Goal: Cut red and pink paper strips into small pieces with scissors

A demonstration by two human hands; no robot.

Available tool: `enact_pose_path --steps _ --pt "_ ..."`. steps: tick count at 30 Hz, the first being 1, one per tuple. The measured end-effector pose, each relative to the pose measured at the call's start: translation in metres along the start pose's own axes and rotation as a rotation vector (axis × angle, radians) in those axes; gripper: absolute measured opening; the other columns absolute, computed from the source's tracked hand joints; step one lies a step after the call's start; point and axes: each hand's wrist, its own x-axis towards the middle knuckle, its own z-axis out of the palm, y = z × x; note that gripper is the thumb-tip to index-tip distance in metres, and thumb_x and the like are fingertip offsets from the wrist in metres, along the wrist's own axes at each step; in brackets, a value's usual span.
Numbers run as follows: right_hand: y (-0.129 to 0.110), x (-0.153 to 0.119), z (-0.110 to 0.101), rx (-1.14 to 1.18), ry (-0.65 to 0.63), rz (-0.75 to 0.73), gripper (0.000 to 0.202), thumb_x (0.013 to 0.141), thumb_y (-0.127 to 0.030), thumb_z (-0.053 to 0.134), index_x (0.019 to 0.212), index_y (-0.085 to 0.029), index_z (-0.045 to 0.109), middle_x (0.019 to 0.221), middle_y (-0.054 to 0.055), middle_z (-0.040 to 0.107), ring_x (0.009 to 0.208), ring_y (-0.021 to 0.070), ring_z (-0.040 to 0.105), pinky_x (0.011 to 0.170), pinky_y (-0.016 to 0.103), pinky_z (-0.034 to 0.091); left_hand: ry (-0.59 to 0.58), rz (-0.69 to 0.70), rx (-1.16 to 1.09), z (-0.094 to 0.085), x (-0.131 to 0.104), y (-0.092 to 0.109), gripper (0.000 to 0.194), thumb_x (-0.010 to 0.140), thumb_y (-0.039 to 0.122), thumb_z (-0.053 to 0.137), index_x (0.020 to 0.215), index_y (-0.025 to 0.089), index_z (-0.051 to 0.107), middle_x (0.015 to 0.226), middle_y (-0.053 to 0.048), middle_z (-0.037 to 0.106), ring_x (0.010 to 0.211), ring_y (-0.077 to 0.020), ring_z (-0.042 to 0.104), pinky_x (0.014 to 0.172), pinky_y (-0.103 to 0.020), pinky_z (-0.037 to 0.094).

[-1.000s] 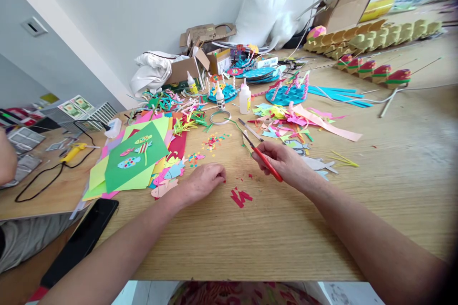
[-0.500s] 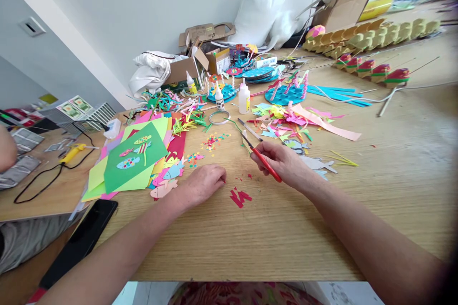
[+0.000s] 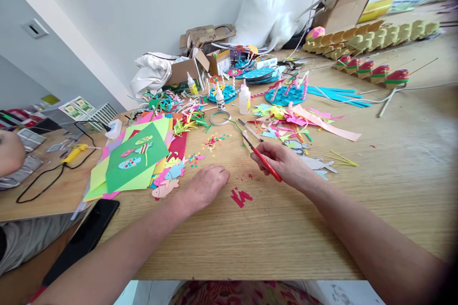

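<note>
My right hand [image 3: 281, 162] is closed round the red handles of a pair of scissors [image 3: 266, 164], whose dark blades point up and to the left over the table. My left hand [image 3: 209, 183] rests on the wood with its fingers curled in; whatever they may hold is hidden. Between the hands lie red paper scraps [image 3: 241, 197]. Just beyond my left hand are small coloured paper dots [image 3: 213, 141] and paper fish [image 3: 166, 188]. A green sheet [image 3: 123, 164] with decorated fish lies on a paper stack to the left.
Glue bottles [image 3: 244, 99] and a tape ring [image 3: 220, 117] stand or lie behind the hands. Paper strips [image 3: 322, 126] and grey fish [image 3: 317, 163] are at the right. A black phone [image 3: 88, 228] is by my left forearm. Another person's arm [image 3: 10, 152] shows at the far left.
My left hand has moved slightly to the right, and its fingers look more curled under. The other person's arm reaches further into view. My right hand and the scissors look nearly unchanged.
</note>
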Motion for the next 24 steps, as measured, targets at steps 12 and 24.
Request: enact_pose_path --steps 12,24 --pt "0.0 -0.001 -0.001 0.006 0.001 0.002 0.027 0.076 -0.044 0.045 0.069 -0.018 0.051 0.054 -0.002 0.052 0.048 0.0102 0.048 0.043 0.02 0.032 -0.018 -0.162 -0.361 -0.009 0.006 -0.015 0.016 0.076 0.011 0.042 0.072 0.016 0.057 0.075 -0.001 0.06 0.07 -0.0117 0.053 0.064 -0.021 0.039" --pt "0.001 0.0 -0.001 -0.044 -0.007 -0.01 0.027 0.077 -0.044 0.043 0.07 -0.019 0.05 0.054 -0.002 0.052 0.05 0.0109 0.05 0.043 0.021 0.033 0.184 -0.346 -0.263 -0.017 0.04 -0.097 0.015 0.069 0.015 0.045 0.069 0.016 0.06 0.07 -0.001 0.061 0.066 -0.0135 0.053 0.058 -0.022 0.037"
